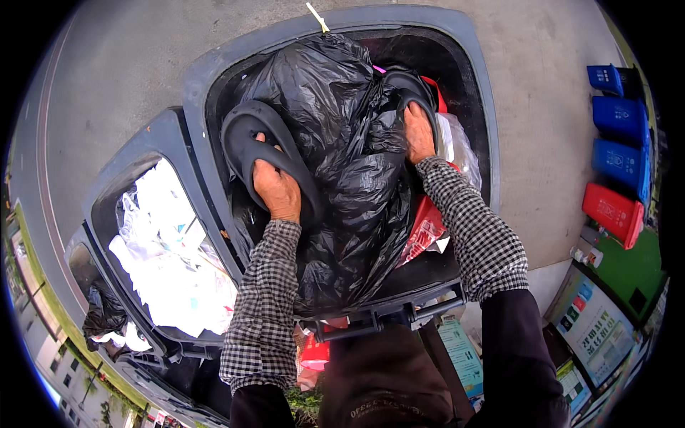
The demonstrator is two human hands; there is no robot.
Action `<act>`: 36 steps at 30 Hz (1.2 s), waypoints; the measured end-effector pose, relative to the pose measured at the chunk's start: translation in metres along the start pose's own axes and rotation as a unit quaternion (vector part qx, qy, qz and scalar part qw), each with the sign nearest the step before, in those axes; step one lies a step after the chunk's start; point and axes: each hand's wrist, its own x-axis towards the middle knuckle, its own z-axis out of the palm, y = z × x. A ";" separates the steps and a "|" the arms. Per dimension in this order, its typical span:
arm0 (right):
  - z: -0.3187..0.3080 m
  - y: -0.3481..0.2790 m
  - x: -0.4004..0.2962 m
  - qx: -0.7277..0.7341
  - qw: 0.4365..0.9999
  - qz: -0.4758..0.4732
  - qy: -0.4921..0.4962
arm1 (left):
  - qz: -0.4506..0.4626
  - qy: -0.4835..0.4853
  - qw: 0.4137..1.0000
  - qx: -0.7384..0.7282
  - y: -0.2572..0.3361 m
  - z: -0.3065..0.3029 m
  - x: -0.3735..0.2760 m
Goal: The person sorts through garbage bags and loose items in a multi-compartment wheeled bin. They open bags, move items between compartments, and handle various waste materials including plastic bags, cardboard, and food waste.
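Both hands wear black thong sandals over them, above a large open grey wheeled bin [488,134]. My left hand [277,190] is slipped under the strap of one sandal [241,125], with fingertips poking out past the strap. That sandal lies on the left side of a bulging black plastic garbage bag [321,96]. On the bag's right side, my right hand [419,134] is pushed into the other sandal [402,81]; its fingers are mostly hidden. The bag fills most of the bin, and its top is gathered near the far rim.
A red printed plastic bag [425,230] and a clear plastic bag [464,147] lie inside the bin's right side. To the left, a second bin [134,144] holds white waste [171,257]. Blue bins [618,160] and a red bin [613,214] stand at far right beside a sign board [594,321].
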 end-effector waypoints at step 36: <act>0.046 -0.138 0.045 0.014 0.981 -0.168 -0.091 | 0.016 -0.117 0.984 0.129 -0.044 0.015 -0.006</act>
